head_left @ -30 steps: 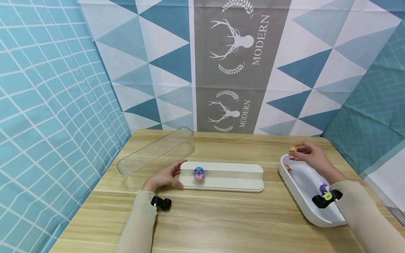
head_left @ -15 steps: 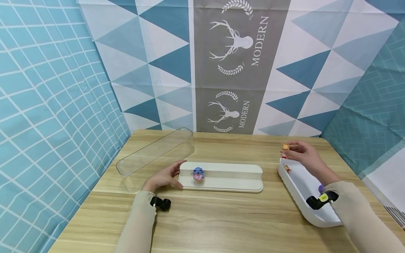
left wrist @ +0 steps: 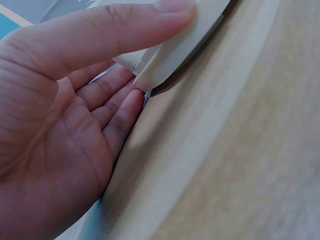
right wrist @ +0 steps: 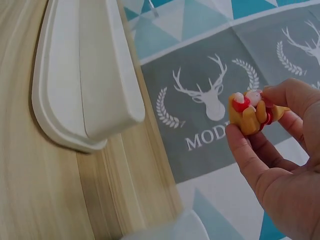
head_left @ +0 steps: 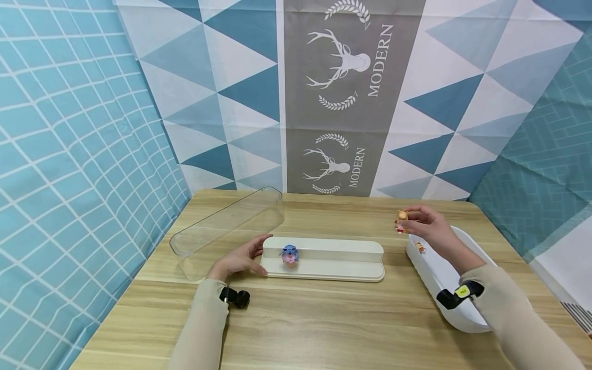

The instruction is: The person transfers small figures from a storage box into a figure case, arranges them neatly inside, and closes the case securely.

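Note:
Between thumb and fingers my right hand [head_left: 427, 224] pinches a small orange and red toy figurine [head_left: 401, 221], held up beside the far left end of the white bin. The right wrist view shows the figurine [right wrist: 252, 111] at my fingertips. My left hand [head_left: 240, 257] grips the left end of a long cream stepped display base [head_left: 342, 261], thumb on its front edge and fingers behind. In the left wrist view the thumb lies over the base's end [left wrist: 170, 55]. A blue and pink figurine [head_left: 290, 255] stands on the base's lower step, near the left.
The white bin [head_left: 423, 277] stands at the right, with another small orange figurine [head_left: 420, 247] inside; my right forearm covers part of it. A clear long cover [head_left: 226, 226] lies at the back left. Patterned cloth [head_left: 333, 103] hangs behind the wooden table [head_left: 324, 324].
My right hand has carried the orange and red figurine leftward, from over the bin to just past its left rim. The left hand and the base have stayed in place.

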A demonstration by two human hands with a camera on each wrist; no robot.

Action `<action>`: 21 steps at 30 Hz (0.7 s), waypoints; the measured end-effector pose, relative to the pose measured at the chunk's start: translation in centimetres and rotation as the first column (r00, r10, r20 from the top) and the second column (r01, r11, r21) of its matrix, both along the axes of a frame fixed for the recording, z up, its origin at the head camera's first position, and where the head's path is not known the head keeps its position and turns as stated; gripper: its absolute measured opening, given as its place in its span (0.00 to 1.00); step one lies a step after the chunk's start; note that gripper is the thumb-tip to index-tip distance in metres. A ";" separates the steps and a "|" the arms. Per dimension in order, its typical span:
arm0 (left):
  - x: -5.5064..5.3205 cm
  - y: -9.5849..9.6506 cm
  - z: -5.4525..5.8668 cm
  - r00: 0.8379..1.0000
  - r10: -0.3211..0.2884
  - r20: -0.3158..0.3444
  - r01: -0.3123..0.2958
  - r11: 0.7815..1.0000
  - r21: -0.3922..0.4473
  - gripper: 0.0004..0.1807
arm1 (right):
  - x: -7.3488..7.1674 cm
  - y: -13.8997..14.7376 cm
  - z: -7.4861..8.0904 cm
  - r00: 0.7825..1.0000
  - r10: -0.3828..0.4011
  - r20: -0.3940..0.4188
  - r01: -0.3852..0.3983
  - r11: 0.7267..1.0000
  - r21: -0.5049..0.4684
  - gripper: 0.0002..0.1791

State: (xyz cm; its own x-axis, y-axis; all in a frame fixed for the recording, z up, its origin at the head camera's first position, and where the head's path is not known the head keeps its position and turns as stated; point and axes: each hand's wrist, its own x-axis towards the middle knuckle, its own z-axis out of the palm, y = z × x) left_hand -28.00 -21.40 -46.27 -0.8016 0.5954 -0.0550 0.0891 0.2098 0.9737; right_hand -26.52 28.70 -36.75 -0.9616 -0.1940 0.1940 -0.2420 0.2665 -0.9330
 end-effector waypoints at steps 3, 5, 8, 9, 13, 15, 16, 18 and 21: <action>0.0 0.1 0.0 1.000 0.002 0.001 -0.002 1.000 0.001 0.61 | 0.1 -0.5 0.0 1.000 0.015 0.006 -0.015 1.000 -0.013 0.13; 0.1 0.1 0.1 1.000 0.005 0.001 -0.005 1.000 0.000 0.61 | 0.1 -1.0 -0.1 1.000 0.026 0.013 -0.026 0.999 -0.020 0.13; 0.1 0.1 0.1 1.000 0.010 -0.001 -0.010 1.000 -0.004 0.61 | 0.2 -1.7 -0.2 0.999 0.041 0.022 -0.041 0.999 -0.033 0.13; 0.1 0.1 0.1 1.000 0.012 -0.001 -0.012 1.000 -0.007 0.61 | 0.2 -2.0 -0.2 0.999 0.046 0.026 -0.045 0.998 -0.037 0.13; 0.2 0.1 0.1 1.000 0.019 0.000 -0.019 1.000 -0.009 0.61 | 0.3 -2.9 -0.4 0.998 0.058 0.034 -0.056 0.998 -0.037 0.16; 0.2 0.1 0.1 1.000 0.020 0.000 -0.020 1.000 -0.011 0.61 | 0.3 -3.3 -0.5 0.997 0.063 0.039 -0.062 0.998 -0.033 0.19; 0.2 0.1 0.0 1.000 0.019 0.000 -0.019 1.000 -0.010 0.61 | 0.3 -3.5 -0.6 0.997 0.066 0.040 -0.065 0.997 -0.031 0.21; 0.2 0.1 0.0 1.000 0.016 -0.002 -0.016 1.000 -0.007 0.61 | 0.2 -3.8 -0.8 0.996 0.071 0.047 -0.070 0.997 -0.033 0.20; 0.2 0.1 0.1 1.000 0.018 -0.004 -0.018 1.000 -0.007 0.61 | 0.3 -4.4 -1.0 0.994 0.093 0.051 -0.091 0.995 -0.048 0.20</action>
